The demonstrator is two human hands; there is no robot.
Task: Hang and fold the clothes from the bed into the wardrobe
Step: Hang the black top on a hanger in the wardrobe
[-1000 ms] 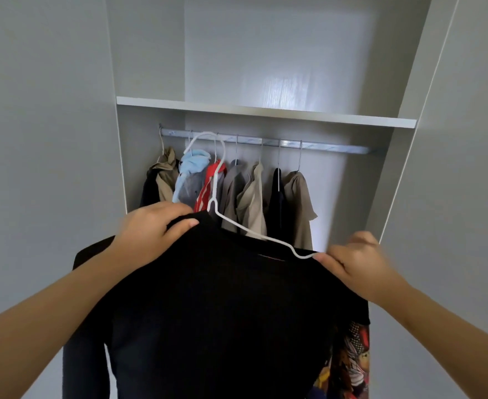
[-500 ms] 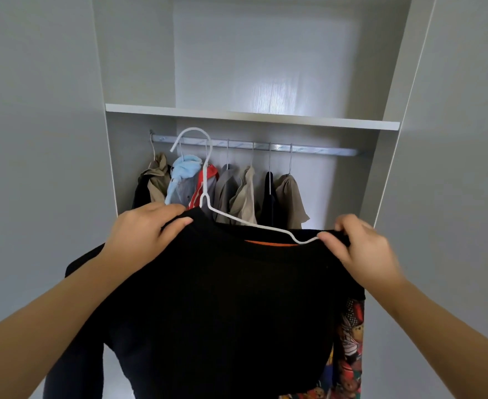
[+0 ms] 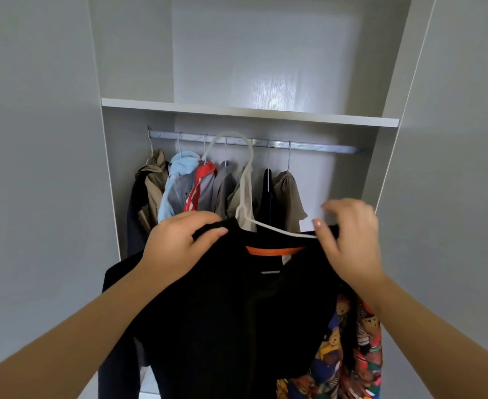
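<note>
A black long-sleeved top (image 3: 237, 306) with an orange neck band hangs in front of me on a white hanger (image 3: 245, 191), whose hook sits level with the wardrobe rail (image 3: 317, 146). My left hand (image 3: 176, 249) grips the top's left shoulder over the hanger. My right hand (image 3: 349, 240) is at the right shoulder, thumb on the hanger's arm and the black fabric, its other fingers lifted and loosely spread. The hanger's lower bar shows inside the neck opening.
Several garments (image 3: 202, 185) hang on the left half of the rail; its right end is bare. A white shelf (image 3: 248, 112) runs above. Grey wardrobe doors (image 3: 35, 168) stand on both sides. A colourful patterned cloth (image 3: 349, 349) hangs lower right behind the top.
The hanger's hook has swung right, from the left garments to the rail's middle. My right hand's fingers have lifted off the shoulder and opened; my left grip is unchanged.
</note>
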